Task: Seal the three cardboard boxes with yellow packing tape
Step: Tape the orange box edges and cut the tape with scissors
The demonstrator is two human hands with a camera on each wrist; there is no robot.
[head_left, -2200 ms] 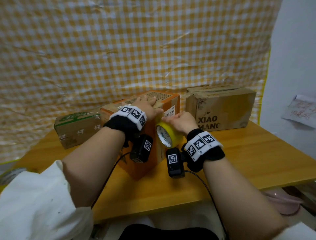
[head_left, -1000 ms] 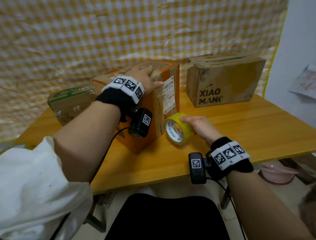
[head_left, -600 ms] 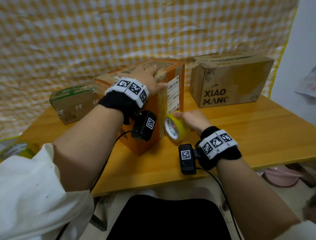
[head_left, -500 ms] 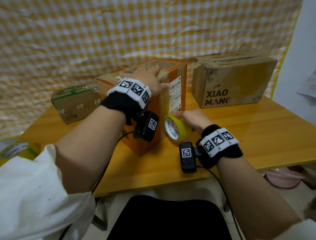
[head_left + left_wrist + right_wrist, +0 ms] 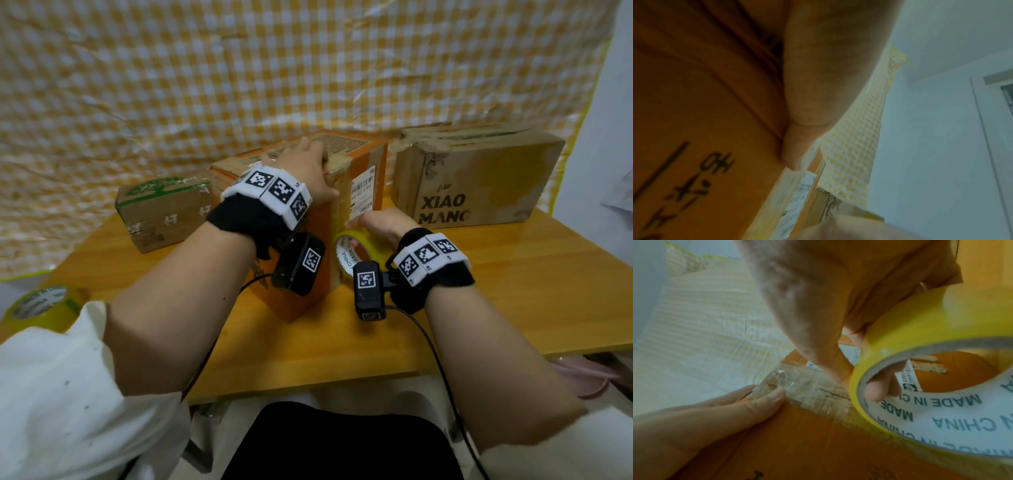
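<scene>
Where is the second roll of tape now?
In the head view, the second tape roll lies at the far left table edge, beside the white sleeve.

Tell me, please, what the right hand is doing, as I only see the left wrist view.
Observer: The right hand holds the yellow tape roll against the orange box.
Operator: Thank you. Is a finger inside the roll?
Observer: Yes, the right wrist view shows a fingertip inside its core.
Operator: Is there any spare tape?
Observer: A second roll lies by the table's left corner.
</scene>
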